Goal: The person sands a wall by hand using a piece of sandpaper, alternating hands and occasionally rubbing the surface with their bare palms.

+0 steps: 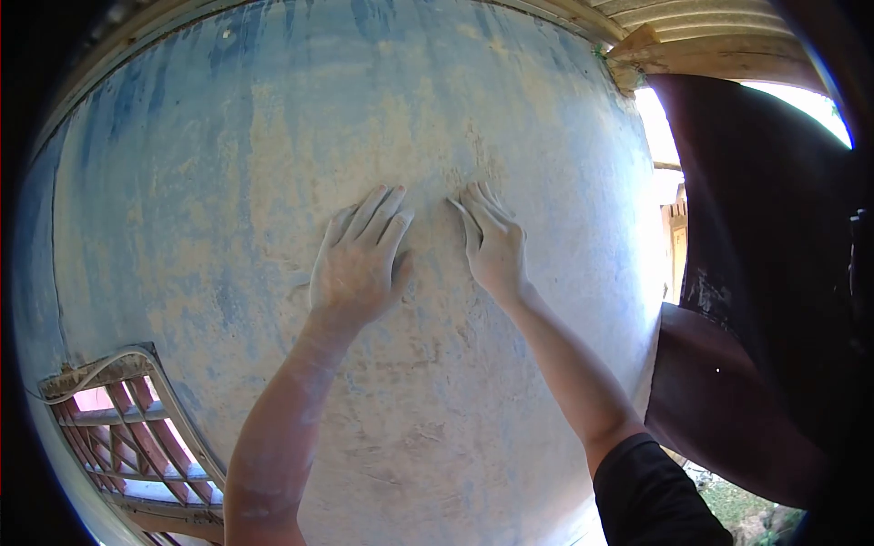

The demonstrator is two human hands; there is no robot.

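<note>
A worn wall [410, 118] with patchy blue and whitish paint fills most of the view. My left hand [358, 259] lies flat against it near the centre, fingers spread and pointing up, whitened with dust or powder. Just to its right, my right hand [494, 244] rests on the same wall, also whitened, its fingers extended and slightly bent. A gap separates the two hands, and neither holds any object that shows. Around them the surface is mottled, with rough scraped patches above and below.
At the lower left is a window opening [137, 437] with crossed bars and a pale cable [109, 359] along its frame. A dark curved sheet [765, 237] hangs at the right. Wooden beams [719, 56] and a corrugated roof [683, 11] are overhead.
</note>
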